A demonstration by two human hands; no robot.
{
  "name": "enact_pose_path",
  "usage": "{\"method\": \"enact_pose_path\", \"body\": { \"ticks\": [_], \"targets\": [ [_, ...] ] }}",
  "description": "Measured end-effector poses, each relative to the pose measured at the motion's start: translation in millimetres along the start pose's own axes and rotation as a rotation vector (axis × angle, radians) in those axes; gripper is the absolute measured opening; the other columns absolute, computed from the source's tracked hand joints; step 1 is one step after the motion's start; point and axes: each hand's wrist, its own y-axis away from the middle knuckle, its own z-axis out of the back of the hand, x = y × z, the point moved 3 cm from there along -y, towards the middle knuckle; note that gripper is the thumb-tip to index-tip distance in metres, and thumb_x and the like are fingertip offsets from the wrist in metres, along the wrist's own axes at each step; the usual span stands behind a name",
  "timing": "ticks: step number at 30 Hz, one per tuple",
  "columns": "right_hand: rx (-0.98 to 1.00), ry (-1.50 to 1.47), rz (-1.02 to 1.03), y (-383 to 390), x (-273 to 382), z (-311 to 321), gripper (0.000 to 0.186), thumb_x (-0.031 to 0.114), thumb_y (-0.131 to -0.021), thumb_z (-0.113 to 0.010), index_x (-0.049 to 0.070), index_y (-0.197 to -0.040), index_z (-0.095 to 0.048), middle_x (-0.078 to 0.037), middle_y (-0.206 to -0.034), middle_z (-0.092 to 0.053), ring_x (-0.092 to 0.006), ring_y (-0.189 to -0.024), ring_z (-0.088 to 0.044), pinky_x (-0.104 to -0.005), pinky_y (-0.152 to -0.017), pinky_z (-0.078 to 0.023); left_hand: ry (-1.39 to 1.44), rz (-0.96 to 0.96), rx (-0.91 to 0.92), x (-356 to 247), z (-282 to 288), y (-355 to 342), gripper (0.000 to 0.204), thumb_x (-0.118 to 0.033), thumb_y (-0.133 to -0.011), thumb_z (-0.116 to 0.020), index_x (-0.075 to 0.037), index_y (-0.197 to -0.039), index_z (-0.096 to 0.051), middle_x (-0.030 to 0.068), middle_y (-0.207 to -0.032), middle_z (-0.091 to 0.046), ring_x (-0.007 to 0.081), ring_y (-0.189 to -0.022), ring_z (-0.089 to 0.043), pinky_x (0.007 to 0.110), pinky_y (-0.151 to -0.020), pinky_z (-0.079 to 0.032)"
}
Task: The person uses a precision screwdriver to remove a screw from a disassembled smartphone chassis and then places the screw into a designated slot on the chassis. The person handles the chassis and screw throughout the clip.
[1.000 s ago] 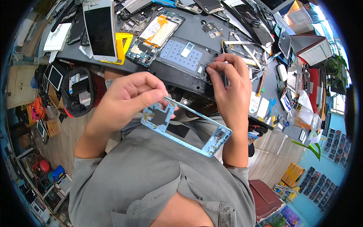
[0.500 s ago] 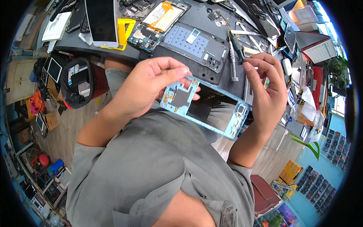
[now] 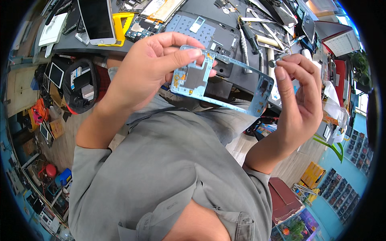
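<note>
A light blue phone middle frame (image 3: 192,76) is held tilted over my lap, gripped at its left end between the thumb and fingers of my left hand (image 3: 146,66). Small gold contacts and a dark patch show on its left part, and the middle is an open window. Just past the frame's right end, my right hand (image 3: 302,90) is raised with thumb and forefinger pinched together; what is between them, if anything, is too small to make out. Beyond the frame, a dark opened phone housing (image 3: 226,40) lies on the dark work mat.
A white-fronted phone (image 3: 97,22) leans on a yellow holder (image 3: 121,28) at the bench's left. An opened phone (image 3: 165,10) with an orange ribbon cable lies nearby. Pen-like tools (image 3: 250,38) sit right of the housing. A bin (image 3: 80,80) stands below left; a desk calendar (image 3: 341,42) is far right.
Both hands have risen toward the bench with the frame, which has turned to show more of its right edge. My right hand has moved right, and the view has shifted slightly.
</note>
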Motion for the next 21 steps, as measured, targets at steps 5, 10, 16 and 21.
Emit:
{"method": "enact_pose_path", "body": {
  "ticks": [5,10,16,21],
  "targets": [
    [0.155,0.021,0.082,11.3,17.0,-15.8,0.019,-0.006,-0.085,-0.084,-0.004,-0.104,-0.079,-0.015,-0.112,-0.073,-0.0249,-0.102,-0.068,-0.0353,-0.090,-0.054,0.089,0.100,-0.036,14.1,-5.4,11.9,0.026,-0.010,-0.113,-0.067,0.008,-0.132,-0.066,0.0215,-0.121,-0.080,0.0285,-0.111,-0.081,0.039,-0.097,-0.068],
    [0.192,0.098,0.253,17.9,14.7,-39.2,0.029,-0.004,-0.079,-0.088,0.003,-0.105,-0.077,-0.009,-0.109,-0.071,-0.0260,-0.085,-0.064,-0.0384,-0.073,-0.049,0.087,0.088,-0.052,16.9,-17.3,7.4,0.030,-0.017,-0.116,-0.064,0.006,-0.133,-0.071,0.0123,-0.116,-0.081,0.0137,-0.100,-0.077,0.026,-0.084,-0.062],
    [0.276,0.246,0.339,20.1,11.8,-49.8,0.032,0.001,-0.078,-0.088,0.006,-0.107,-0.074,-0.006,-0.107,-0.069,-0.0270,-0.084,-0.060,-0.0407,-0.072,-0.043,0.064,0.121,-0.055,35.4,-21.0,11.1,0.030,-0.021,-0.116,-0.065,0.000,-0.132,-0.078,-0.0001,-0.106,-0.079,-0.0026,-0.071,-0.051,0.017,-0.060,-0.039],
    [0.255,0.262,0.338,23.7,7.9,-49.8,0.032,0.000,-0.079,-0.087,0.005,-0.107,-0.072,-0.007,-0.108,-0.069,-0.0270,-0.083,-0.060,-0.0408,-0.071,-0.043,0.109,0.134,-0.087,37.2,-24.5,10.0,0.030,-0.022,-0.116,-0.065,0.000,-0.131,-0.078,-0.0002,-0.106,-0.079,-0.0030,-0.072,-0.051,0.016,-0.060,-0.039]
  ]
}}
